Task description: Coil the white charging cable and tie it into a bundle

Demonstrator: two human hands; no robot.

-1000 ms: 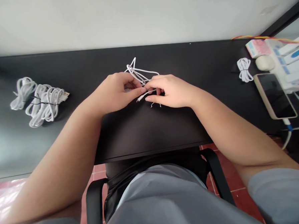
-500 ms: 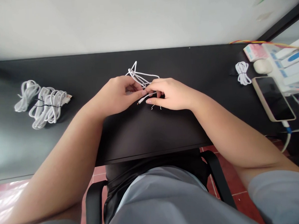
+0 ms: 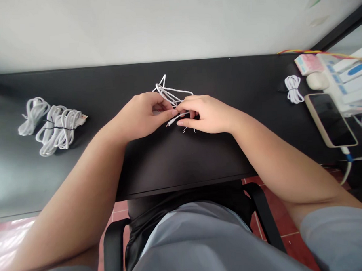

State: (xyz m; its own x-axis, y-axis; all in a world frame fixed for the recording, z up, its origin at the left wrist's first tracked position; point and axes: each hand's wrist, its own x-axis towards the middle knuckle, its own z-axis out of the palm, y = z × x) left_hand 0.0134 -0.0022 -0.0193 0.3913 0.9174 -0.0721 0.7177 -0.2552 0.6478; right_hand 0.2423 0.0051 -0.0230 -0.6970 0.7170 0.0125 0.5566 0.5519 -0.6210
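A loosely looped white cable (image 3: 175, 89) lies on the black desk between my two hands, its slim plug (image 3: 171, 122) pointing toward me. My left hand (image 3: 148, 114) is closed on the cable from the left, with thumb and fingers drawn together. From the right, my right hand (image 3: 200, 112) has its fingers curled on the same cable, its thumb stretched out beside the plug. The fingertips of both hands meet over the loops and hide part of them. A thin white bent tie (image 3: 189, 129) rests on the desk just below my right hand.
Several tied white cable bundles (image 3: 59, 127) lie at the left of the desk (image 3: 182, 159). On the right are a small bundle (image 3: 293, 89), a phone (image 3: 331, 119) with a cord plugged in, a white charger (image 3: 317, 80) and a pink box (image 3: 309, 63). A wall stands behind.
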